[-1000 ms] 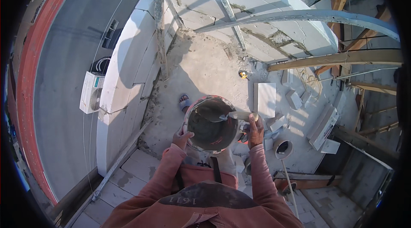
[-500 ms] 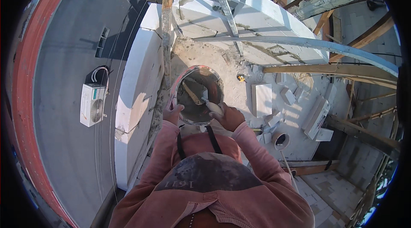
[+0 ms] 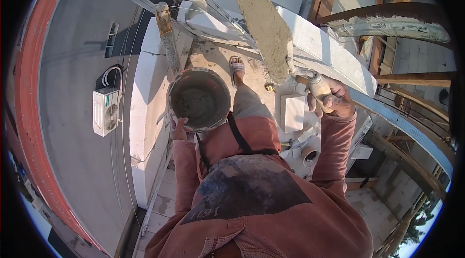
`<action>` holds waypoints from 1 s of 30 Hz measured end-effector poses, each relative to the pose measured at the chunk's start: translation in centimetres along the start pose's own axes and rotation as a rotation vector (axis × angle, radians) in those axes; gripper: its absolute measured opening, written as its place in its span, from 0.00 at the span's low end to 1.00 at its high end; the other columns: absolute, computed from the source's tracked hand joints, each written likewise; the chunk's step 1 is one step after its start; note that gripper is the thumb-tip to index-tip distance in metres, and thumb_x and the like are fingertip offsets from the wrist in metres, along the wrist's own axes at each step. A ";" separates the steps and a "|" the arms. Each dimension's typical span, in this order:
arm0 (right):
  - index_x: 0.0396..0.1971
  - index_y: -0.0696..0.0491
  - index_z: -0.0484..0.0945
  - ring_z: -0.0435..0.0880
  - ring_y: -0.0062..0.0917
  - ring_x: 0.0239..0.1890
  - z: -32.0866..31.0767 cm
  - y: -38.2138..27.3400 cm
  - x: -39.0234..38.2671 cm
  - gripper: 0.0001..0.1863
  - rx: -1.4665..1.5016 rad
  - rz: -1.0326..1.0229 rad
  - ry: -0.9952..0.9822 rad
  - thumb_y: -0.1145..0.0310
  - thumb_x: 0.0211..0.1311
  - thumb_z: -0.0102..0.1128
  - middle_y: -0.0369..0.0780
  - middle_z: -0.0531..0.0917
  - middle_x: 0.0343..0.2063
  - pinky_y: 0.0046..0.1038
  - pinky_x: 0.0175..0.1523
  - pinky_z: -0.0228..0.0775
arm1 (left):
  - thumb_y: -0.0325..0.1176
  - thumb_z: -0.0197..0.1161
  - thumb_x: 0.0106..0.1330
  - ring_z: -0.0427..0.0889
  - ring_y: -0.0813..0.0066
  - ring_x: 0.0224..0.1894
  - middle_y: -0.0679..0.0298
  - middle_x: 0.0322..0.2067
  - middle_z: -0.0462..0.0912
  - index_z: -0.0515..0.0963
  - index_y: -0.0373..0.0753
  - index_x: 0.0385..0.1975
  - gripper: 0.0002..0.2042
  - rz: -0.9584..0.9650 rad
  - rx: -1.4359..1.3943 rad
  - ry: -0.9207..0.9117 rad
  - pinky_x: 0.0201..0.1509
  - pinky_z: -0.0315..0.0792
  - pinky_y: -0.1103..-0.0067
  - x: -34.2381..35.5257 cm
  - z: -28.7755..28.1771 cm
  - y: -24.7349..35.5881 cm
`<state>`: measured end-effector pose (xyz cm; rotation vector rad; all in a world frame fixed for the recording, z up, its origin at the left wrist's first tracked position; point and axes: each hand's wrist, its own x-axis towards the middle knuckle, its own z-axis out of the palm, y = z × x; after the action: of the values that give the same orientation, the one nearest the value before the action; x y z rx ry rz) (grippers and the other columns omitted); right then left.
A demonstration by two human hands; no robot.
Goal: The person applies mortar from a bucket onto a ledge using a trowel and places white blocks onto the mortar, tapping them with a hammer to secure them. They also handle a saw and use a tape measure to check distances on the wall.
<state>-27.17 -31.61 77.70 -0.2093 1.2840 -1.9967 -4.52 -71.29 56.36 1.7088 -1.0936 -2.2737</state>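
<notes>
My right hand [image 3: 334,99] is wrapped round the pale handle of a trowel [image 3: 264,30], raised out to the right. Grey mortar coats the trowel's long blade, which points up and to the left. At my left, my left hand [image 3: 180,128] grips the near rim of a round bucket [image 3: 216,85], thumb over the edge and its other fingers largely hidden. Grey mortar [image 3: 193,103] lies inside the bucket, which is held in front of my waist. The trowel is apart from the bucket.
White block walls [image 3: 151,83] run along the left and across the far side [image 3: 329,47]. A metal beam [image 3: 407,117] and timbers cross the right. Loose white blocks [image 3: 292,112] and a small yellow object [image 3: 270,87] lie on the floor. An air-conditioner unit [image 3: 105,112] hangs on the grey wall.
My right hand has lifted the trowel out of the bucket and swung it up to the right, loaded with mortar. The bucket has shifted left in view, and a sandalled foot now shows.
</notes>
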 end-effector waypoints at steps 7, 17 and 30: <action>0.48 0.56 0.78 0.70 0.10 0.28 -11.8 -18.3 15.4 0.28 -1.062 0.138 0.171 0.48 0.58 0.69 0.29 0.74 0.26 0.16 0.34 0.60 | 0.28 0.65 0.53 0.83 0.62 0.30 0.60 0.26 0.79 0.74 0.40 0.43 0.16 -0.076 -0.080 0.191 0.38 0.83 0.62 -1.2 5.0 0.8; 0.38 0.53 0.82 0.70 0.15 0.21 -21.5 -10.8 35.2 0.37 -1.374 0.320 -0.059 0.28 0.56 0.58 0.32 0.72 0.20 0.22 0.27 0.62 | 0.26 0.63 0.59 0.80 0.71 0.21 0.64 0.27 0.81 0.74 0.39 0.32 0.05 -0.315 -0.033 0.323 0.24 0.79 0.74 -0.8 1.4 -0.3; 0.43 0.54 0.84 0.74 0.12 0.18 -15.2 -12.7 27.2 0.28 -0.747 -0.042 0.368 0.41 0.60 0.67 0.32 0.78 0.23 0.17 0.22 0.62 | 0.24 0.59 0.61 0.72 0.81 0.16 0.70 0.21 0.73 0.71 0.40 0.28 0.04 -0.558 -0.224 0.275 0.19 0.71 0.83 0.3 -1.6 0.1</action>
<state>-60.41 -35.70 74.30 -0.2231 2.2450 -1.5403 -3.27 -72.32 56.00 2.3475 -0.3155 -2.2125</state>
